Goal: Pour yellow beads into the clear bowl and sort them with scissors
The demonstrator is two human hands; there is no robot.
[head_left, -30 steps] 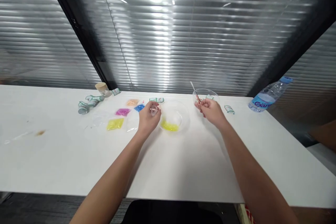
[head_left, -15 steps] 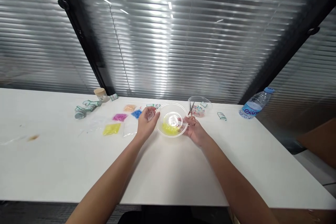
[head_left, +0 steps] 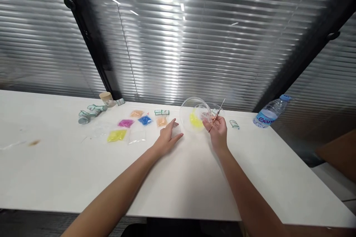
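My right hand (head_left: 218, 129) is closed around a pair of scissors (head_left: 219, 113), blades pointing up and away. The same hand grips the right side of a clear plastic bowl (head_left: 182, 113), tilted, with yellow material (head_left: 196, 119) inside. My left hand (head_left: 167, 137) is open just left of the bowl, fingers spread and holding nothing. Beside it lie a small bag of orange beads (head_left: 161, 121), a blue one (head_left: 145, 120) and an empty-looking clear bag (head_left: 137, 136).
Yellow (head_left: 116, 135), magenta (head_left: 126, 123) and orange (head_left: 137, 113) bags lie left. Small jars (head_left: 83, 117) and a wooden-lidded jar (head_left: 105, 98) stand farther left. Behind my right hand is another clear container (head_left: 221, 108), partly hidden. A water bottle (head_left: 268, 113) leans at right.
The bowl has moved right and tilted, now in my right hand alone. My left hand has let go of it and opened lower down. The scissors have swung to the right.
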